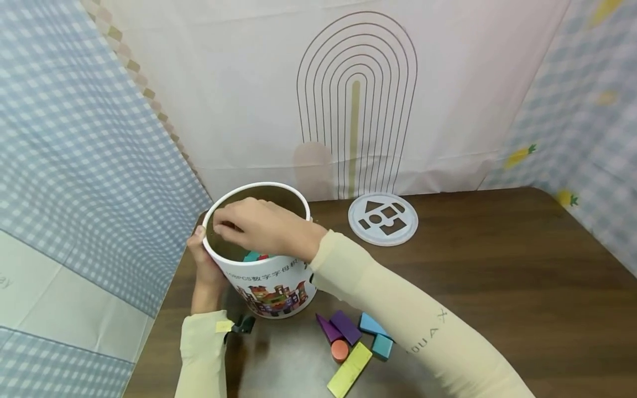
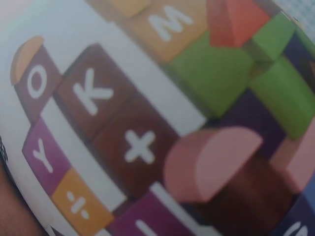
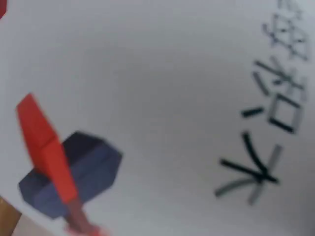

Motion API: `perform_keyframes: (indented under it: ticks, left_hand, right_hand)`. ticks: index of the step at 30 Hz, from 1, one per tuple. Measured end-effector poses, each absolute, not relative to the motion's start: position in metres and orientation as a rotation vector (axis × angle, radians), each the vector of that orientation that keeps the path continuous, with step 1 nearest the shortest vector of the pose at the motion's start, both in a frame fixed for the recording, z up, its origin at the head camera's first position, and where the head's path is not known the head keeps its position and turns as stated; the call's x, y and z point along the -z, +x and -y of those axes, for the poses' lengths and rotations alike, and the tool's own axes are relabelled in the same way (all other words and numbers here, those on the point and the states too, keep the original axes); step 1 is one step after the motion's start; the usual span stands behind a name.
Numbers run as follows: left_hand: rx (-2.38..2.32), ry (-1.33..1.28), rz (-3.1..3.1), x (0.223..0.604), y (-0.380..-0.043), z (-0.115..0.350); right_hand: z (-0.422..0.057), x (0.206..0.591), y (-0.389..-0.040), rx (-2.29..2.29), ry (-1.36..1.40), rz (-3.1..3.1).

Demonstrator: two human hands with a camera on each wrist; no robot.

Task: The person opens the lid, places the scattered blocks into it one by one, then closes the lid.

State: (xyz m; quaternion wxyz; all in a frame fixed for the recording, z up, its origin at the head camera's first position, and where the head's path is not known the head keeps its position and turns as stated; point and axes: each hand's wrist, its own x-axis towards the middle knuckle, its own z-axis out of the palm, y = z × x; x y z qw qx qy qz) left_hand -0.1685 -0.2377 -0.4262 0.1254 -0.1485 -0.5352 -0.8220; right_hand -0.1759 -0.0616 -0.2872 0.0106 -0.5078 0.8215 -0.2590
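Observation:
A white bucket (image 1: 278,284) with printed toy blocks and lettering on its side stands at the left of the table. My left hand (image 1: 205,265) grips its left rim, thumb over the edge. The right hand (image 1: 266,224) is over the opening with its fingers bent; whether they hold anything is hidden. Teal and red blocks (image 1: 252,256) show inside, below this hand. Only the bucket's printed side (image 2: 152,98) fills the left wrist view. The right wrist view faces the lettered bucket wall (image 3: 162,98) from close up.
In front of the bucket lie a purple triangle (image 1: 328,329), a purple block (image 1: 346,327), an orange cylinder (image 1: 340,351), a yellow block (image 1: 350,370), a blue wedge (image 1: 372,324) and a teal block (image 1: 382,347). A round white lid (image 1: 405,225) with shaped cutouts lies near the back edge.

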Motion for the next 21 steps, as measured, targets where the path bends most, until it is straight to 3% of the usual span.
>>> perform_keyframes:
  ticks: [4, 11, 21]
  left_hand:
    - [2.368, -0.449, 1.550, 0.415, -0.161, 0.227]
    - [2.433, -0.396, 1.450, 0.394, -0.149, 0.219]
    - [2.399, -0.447, 1.496, 0.406, -0.156, 0.222]
  right_hand:
    - [0.041, 0.292, -0.158, 0.930, -1.664, -2.701]
    - [-0.004, 0.317, -0.127, 0.693, -1.991, -2.908]
    - [-0.080, 0.344, -0.094, 0.847, -1.651, -2.969]
